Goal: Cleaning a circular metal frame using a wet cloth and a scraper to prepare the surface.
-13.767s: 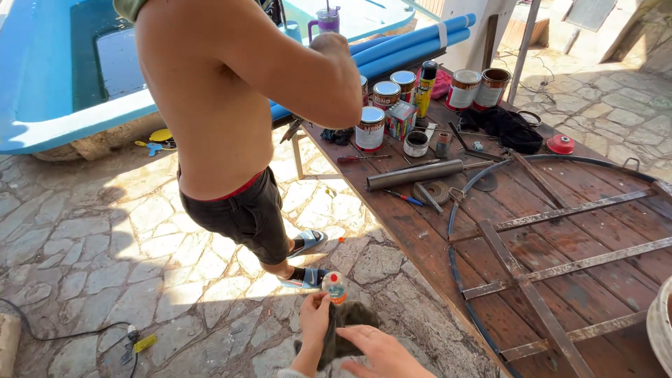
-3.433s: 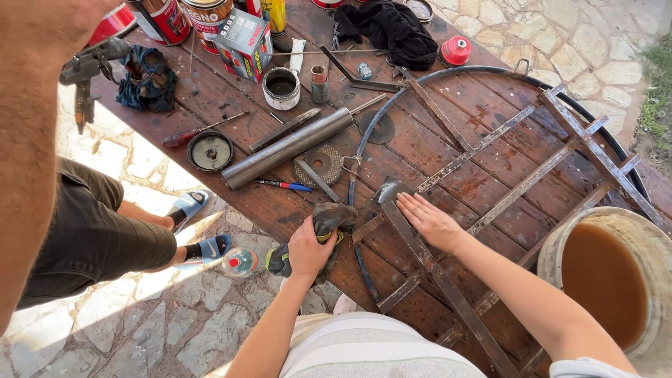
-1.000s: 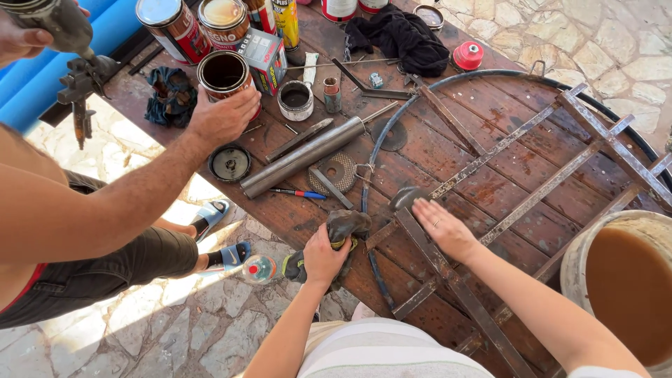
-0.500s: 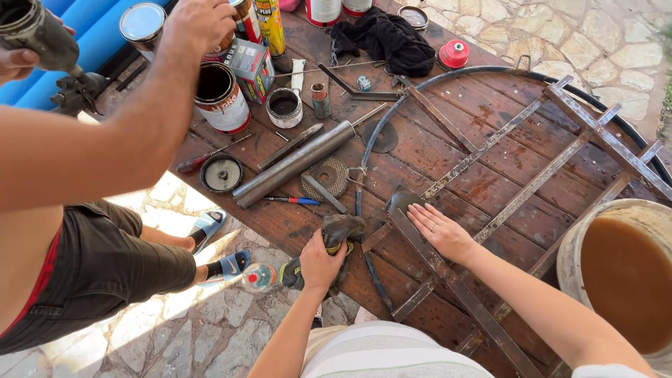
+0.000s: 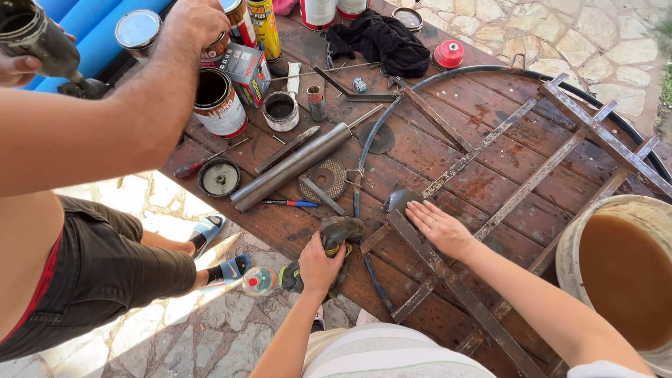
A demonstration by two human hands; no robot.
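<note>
A: Left hand (image 5: 318,262) – how is it seen?

B: Closed round a dark rag (image 5: 341,231), pressed on the near edge of the wooden table (image 5: 448,150), just left of the rusty metal frame (image 5: 490,203). Rag is bunched up, touching the black hoop (image 5: 364,161) of the frame.

A: And the right hand (image 5: 439,227)?

B: Laid flat, fingers apart and stretched out, nothing gripped. It's rested on a flat bar of the frame, near-centre of the table, w/ fingertips pointed far-left. A ring is seen on one finger.

A: What's placed around?

B: Far-left of the rag: a steel pipe (image 5: 290,168) laid diagonally, a blue-red pen (image 5: 288,204) just near of it, a grinding disc (image 5: 327,180) beside. A round lid (image 5: 219,177) and a red-handled screwdriver (image 5: 203,159) are set further left. An open paint can (image 5: 217,103) and a small white pot (image 5: 281,111) are stood at the far-left. A black cloth (image 5: 381,40) and red cap (image 5: 449,53) are seen at the far edge. A bucket of brown liquid (image 5: 626,273) is stood at the right.

A: Anyone else?

B: Yes – another person at the left, in dark shorts (image 5: 91,273); that person's hand (image 5: 192,21) is reached over the cans, the other is closed on a tool. Below the table edge a small bottle w/ red cap (image 5: 259,281) is seen over the stone paving.
</note>
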